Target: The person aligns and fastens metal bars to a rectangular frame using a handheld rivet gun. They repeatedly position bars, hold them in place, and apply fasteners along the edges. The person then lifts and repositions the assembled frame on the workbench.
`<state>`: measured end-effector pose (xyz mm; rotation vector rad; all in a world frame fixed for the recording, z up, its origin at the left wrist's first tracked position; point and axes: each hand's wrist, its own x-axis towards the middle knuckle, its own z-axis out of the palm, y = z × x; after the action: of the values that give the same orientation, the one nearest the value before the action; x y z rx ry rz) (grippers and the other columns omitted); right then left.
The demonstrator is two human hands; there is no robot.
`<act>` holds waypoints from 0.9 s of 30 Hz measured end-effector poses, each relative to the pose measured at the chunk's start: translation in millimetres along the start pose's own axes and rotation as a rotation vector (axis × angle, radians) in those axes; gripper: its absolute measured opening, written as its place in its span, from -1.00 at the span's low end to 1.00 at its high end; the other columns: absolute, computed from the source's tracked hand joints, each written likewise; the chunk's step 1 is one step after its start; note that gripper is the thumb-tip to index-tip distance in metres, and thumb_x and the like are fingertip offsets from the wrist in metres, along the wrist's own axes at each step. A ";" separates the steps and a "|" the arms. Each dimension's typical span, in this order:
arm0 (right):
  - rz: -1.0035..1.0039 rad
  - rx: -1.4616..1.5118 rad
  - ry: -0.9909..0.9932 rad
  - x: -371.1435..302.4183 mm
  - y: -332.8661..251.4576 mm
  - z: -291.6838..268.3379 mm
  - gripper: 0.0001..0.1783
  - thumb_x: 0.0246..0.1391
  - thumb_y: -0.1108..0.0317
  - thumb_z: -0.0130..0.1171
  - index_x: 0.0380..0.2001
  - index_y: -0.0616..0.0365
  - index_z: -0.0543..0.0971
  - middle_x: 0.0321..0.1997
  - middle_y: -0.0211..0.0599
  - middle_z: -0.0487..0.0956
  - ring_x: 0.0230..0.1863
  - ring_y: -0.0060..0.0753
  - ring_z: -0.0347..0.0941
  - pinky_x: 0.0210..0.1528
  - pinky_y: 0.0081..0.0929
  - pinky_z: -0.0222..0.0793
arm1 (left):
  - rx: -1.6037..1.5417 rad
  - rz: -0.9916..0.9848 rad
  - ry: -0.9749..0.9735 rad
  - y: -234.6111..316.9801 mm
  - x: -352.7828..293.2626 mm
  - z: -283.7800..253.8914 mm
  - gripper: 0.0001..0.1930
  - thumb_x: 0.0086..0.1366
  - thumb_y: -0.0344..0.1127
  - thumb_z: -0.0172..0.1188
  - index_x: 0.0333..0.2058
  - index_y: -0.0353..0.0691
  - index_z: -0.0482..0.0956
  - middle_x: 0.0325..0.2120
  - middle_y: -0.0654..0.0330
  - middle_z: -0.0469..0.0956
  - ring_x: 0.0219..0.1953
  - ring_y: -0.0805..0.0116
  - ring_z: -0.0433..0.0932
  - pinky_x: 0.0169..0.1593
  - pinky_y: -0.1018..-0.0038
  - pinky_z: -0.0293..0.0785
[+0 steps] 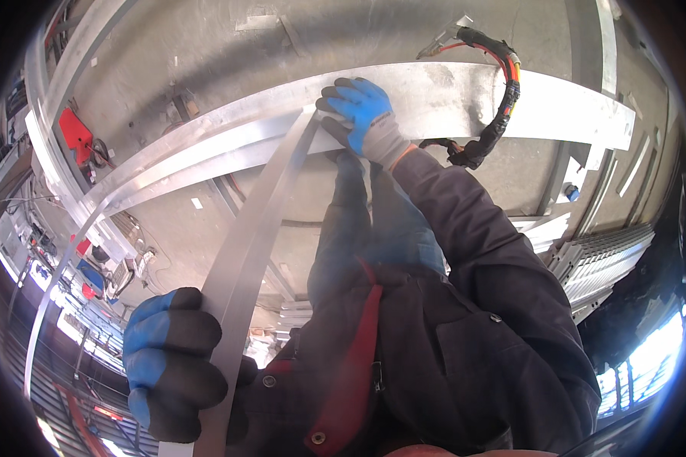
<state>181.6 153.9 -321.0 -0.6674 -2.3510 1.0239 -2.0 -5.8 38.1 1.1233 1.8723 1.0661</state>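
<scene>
My left hand (pixel 175 365) is closed around the near part of a long, narrow metal bar (pixel 240 274), its fingers on the bar's left side and what looks like the thumb showing past the right edge. From there the bar's long axis runs away from me, slanting to the right, up to my right hand (pixel 358 110). To my mind the relation that counts is the angle here: the bar comes in crosswise to the wide metal beam (pixel 450 99), which stretches from left to right in front of my legs (pixel 343 206). The bar's far end is at the beam, just beside my right fingertips. That hand lies over the beam with its fingers extended; I cannot tell whether it pinches the bar or only steadies it. So the bar spans between my hands, left at the near part, right by the far end. A dark cable bundle (pixel 508 99) crosses the beam, right of my right hand.
</scene>
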 end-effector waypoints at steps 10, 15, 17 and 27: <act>0.084 0.151 0.033 -3.9 5.9 -2.1 -0.62 0.00 0.41 0.32 -0.04 0.02 0.68 0.06 -0.20 0.66 0.19 0.02 0.50 0.29 -0.09 0.41 | 0.004 -0.017 0.020 -3.1 -11.3 -0.9 -0.92 0.40 -0.30 0.09 -0.28 -0.07 0.38 -0.52 0.42 0.35 -0.56 0.54 0.34 -0.15 0.45 0.44; 0.113 0.182 0.032 -5.6 6.2 -5.1 -0.60 0.00 0.39 0.33 -0.01 0.00 0.66 0.09 -0.21 0.65 0.22 0.02 0.48 0.30 -0.10 0.41 | 0.134 -0.004 0.146 1.0 -11.1 19.4 -0.95 0.39 -0.36 0.12 -0.24 -0.05 0.43 -0.50 0.46 0.32 -0.53 0.63 0.35 -0.06 0.55 0.46; 0.102 0.190 0.021 -6.2 7.0 -6.7 -0.60 0.01 0.39 0.34 -0.01 -0.01 0.66 0.09 -0.23 0.64 0.22 0.02 0.48 0.31 -0.10 0.41 | 0.226 -0.019 0.232 -1.5 -13.4 26.3 -0.94 0.38 -0.38 0.12 -0.22 -0.05 0.44 -0.49 0.47 0.32 -0.52 0.66 0.35 -0.03 0.59 0.46; 0.049 0.104 -0.076 -16.4 24.5 -3.0 -0.59 0.10 0.29 0.32 0.06 -0.18 0.65 0.21 -0.36 0.61 0.31 -0.04 0.43 0.37 -0.16 0.37 | -0.216 -0.205 0.779 -39.6 0.1 -29.2 -0.60 0.55 -0.13 -0.03 0.01 -0.45 0.34 -0.28 0.06 0.67 -0.34 0.08 0.68 -0.06 0.15 0.71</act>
<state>201.7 160.2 -341.8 -0.6599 -2.3370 1.2036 -40.5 -25.5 14.8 0.3839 2.2998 1.6859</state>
